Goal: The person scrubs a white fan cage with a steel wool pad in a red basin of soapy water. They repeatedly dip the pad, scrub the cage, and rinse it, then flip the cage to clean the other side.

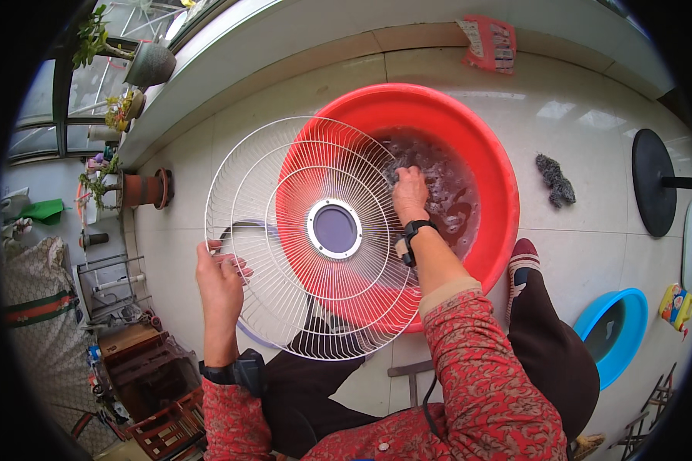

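A round white wire fan grille (334, 229), with a metal ring and a grey disc at its centre, is held tilted over the left part of a big red plastic basin (499, 190). My left hand (222, 271) grips the grille's left rim, fingers through the wires. At the grille's upper right edge is my right hand (410, 193), over the basin, its fingers around a grey scouring pad (391, 172), which is partly hidden. Murky, sudsy water (447, 196) lies in the basin. Behind the grille, a purplish ring-shaped rim shows in part.
On the tiled floor at the right lie a dark wire scouring clump (555, 180), a black round base (653, 183), a blue basin (639, 346) of water and a yellow bottle (676, 308). A pink packet (490, 45) is near the wall. Potted plants (141, 190) and a wooden chair (170, 429) stand left.
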Tool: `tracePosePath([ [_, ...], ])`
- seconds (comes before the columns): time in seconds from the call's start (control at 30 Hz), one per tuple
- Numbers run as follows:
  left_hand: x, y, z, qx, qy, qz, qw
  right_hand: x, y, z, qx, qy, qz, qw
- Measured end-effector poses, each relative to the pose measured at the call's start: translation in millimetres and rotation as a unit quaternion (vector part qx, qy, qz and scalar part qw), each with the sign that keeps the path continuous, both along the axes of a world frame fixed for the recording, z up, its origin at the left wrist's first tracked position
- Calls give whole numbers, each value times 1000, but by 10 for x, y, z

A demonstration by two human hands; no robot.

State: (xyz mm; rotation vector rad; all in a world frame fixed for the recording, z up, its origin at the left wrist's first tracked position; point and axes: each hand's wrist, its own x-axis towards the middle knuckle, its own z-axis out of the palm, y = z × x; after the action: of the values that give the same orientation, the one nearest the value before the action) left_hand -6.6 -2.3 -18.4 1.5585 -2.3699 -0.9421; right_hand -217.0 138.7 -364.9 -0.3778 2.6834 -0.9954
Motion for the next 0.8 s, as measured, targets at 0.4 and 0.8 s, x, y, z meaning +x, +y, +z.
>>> tracePosePath([
  [0.4, 23, -35, 25, -16, -24, -11, 1000, 752, 37, 566, -289, 0, 110, 951],
  [0.8, 63, -58, 13, 6, -14, -24, 1000, -27, 159, -4, -40, 142, 40, 988],
])
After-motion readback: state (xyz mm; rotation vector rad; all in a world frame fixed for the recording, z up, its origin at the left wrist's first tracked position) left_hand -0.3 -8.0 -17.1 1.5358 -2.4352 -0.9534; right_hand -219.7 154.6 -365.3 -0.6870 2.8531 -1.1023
